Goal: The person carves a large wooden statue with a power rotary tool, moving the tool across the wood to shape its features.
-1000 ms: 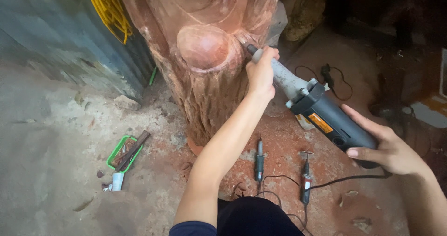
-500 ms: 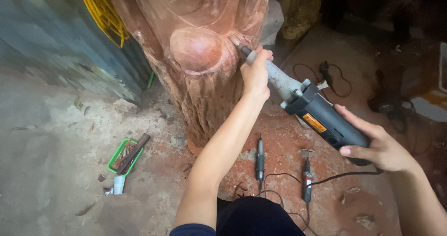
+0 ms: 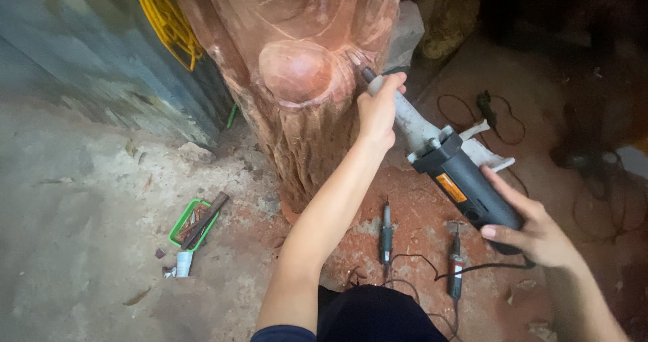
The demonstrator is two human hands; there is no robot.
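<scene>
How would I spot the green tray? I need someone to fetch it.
Start at the big reddish carved trunk and look to the floor left of its base. The green tray lies on grey concrete, a dark bar resting across it. It is the only green, box-shaped thing there; a white tube lies just below.

Floor [image 3: 81,247]: bare concrete, grey, dusty; reddish sawdust w/ chips on right half. Wall [image 3: 74,65] at upper left: grey-blue, streaked, worn. Yellow cord [image 3: 165,18] hangs against it. Green tray [image 3: 177,227] w/ bits on floor, small rubble [image 3: 196,153] near wall base. Upper right dim, black cable [image 3: 486,116] loose on floor. Light soft, from left.
</scene>
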